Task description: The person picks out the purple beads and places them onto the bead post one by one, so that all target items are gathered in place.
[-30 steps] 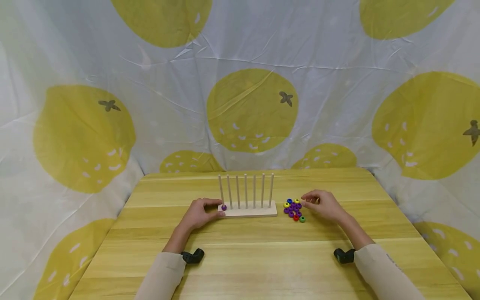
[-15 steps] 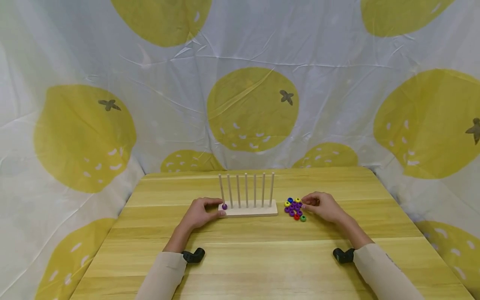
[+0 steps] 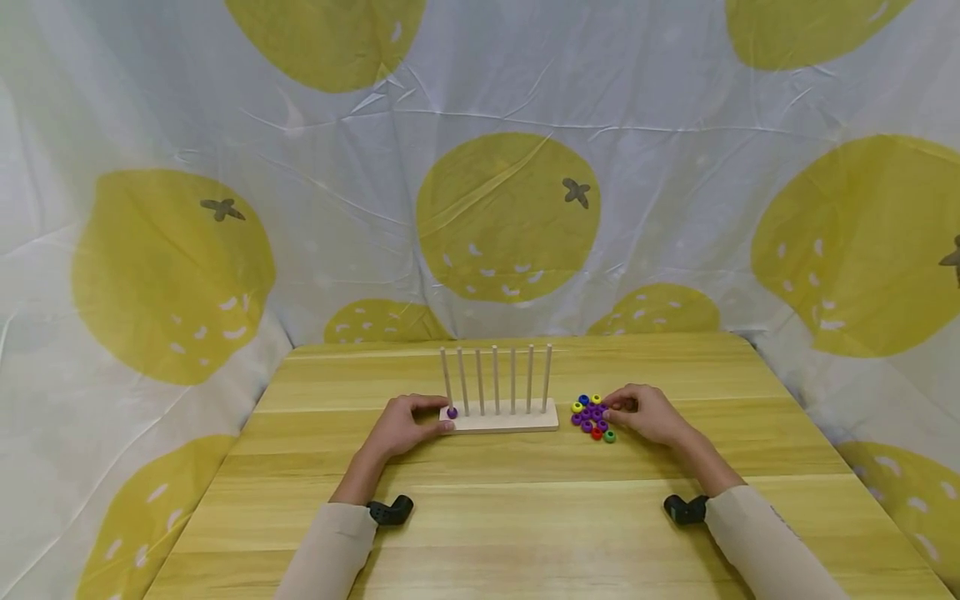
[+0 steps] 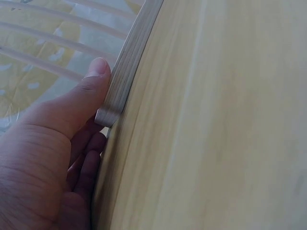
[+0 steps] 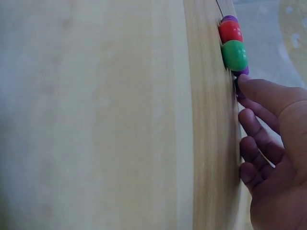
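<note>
A wooden peg stand (image 3: 510, 422) with several upright pegs stands on the table, and one purple bead (image 3: 452, 413) sits at the foot of its leftmost peg. My left hand (image 3: 397, 426) grips the left end of the base, its thumb (image 4: 96, 72) lying on the base in the left wrist view. To the right of the stand is a cluster of beads, mostly purple, with a red bead (image 3: 597, 433), a green bead (image 3: 610, 437), a blue bead (image 3: 583, 400) and yellow ones (image 3: 577, 407). My right hand (image 3: 647, 414) pinches a purple bead (image 5: 238, 90) at the cluster's right edge, partly hidden by the fingers.
The wooden table (image 3: 510, 517) reaches back to a hanging cloth (image 3: 360, 225) printed with lemons. A black wrist camera (image 3: 392, 510) is worn on the left wrist, another black camera (image 3: 684, 510) on the right.
The right thumb and index finger have come down slightly and closed on a purple bead at the cluster's edge. The left hand keeps its hold on the stand. The head view has shifted slightly.
</note>
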Demonstrator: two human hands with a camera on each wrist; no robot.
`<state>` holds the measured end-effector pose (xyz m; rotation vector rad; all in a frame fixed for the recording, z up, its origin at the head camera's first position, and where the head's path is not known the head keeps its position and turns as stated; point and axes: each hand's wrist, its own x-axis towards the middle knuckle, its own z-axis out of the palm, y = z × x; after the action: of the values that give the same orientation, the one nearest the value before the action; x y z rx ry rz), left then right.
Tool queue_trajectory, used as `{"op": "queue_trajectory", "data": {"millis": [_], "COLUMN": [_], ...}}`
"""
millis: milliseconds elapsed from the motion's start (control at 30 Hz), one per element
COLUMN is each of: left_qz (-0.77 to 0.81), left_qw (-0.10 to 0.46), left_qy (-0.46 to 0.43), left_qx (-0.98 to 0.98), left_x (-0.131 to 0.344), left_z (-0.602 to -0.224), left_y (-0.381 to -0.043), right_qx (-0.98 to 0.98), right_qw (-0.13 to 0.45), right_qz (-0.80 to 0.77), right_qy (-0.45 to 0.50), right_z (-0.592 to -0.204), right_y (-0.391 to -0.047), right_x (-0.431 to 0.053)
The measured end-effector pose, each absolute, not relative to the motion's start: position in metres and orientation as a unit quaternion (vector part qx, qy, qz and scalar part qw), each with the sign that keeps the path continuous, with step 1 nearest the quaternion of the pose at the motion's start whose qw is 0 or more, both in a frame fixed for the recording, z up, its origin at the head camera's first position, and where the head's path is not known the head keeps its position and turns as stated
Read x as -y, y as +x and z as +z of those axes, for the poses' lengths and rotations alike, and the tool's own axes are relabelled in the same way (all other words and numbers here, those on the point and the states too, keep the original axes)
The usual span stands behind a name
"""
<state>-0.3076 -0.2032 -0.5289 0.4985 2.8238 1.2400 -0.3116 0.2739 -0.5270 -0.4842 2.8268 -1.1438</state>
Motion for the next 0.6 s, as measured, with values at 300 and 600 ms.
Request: {"op": "queue_trajectory", "data": {"millis": [300,600], "left_qz": [0.396,0.391], "left_qw": [0.016,0.023], "left_qy": [0.154,0.153], "left_qx": [-0.905,-0.907], "left_x": [0.203,0.204], "left_z": [-0.527,-0.527], "left_y": [-0.309,-0.308], "right_qx": [-0.912,-0.917], "right_qw": [0.025,0.003], "right_qz": [-0.378,-0.37], "right_qy": [-0.157,-0.151], "right_z": [-0.521,-0.508], "right_y": [-0.309,-0.308], "right_x": [-0.275,-0.276]}}
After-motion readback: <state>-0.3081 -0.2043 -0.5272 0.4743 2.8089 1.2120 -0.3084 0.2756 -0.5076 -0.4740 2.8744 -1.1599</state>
